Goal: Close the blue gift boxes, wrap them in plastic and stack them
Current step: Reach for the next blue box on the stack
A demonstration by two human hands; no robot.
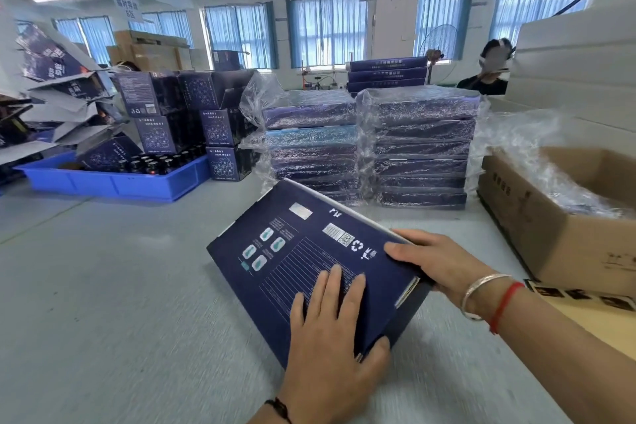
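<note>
**Between our hands, one dark blue box, tilted over the table**

On the left of the grey table (103, 286) sits a blue crate (113, 181) of dark bottles. Nearer us, our left hand (330, 337) lies flat on the printed face of the blue gift box (292, 251), fingers straight, thumb hooked over its near edge. Our right hand (437, 260) grips the box's right end, fingers curled round it. Behind stand two stacks of plastic-wrapped boxes (416, 148); an open cardboard carton (557, 227) sits at far right.
</note>
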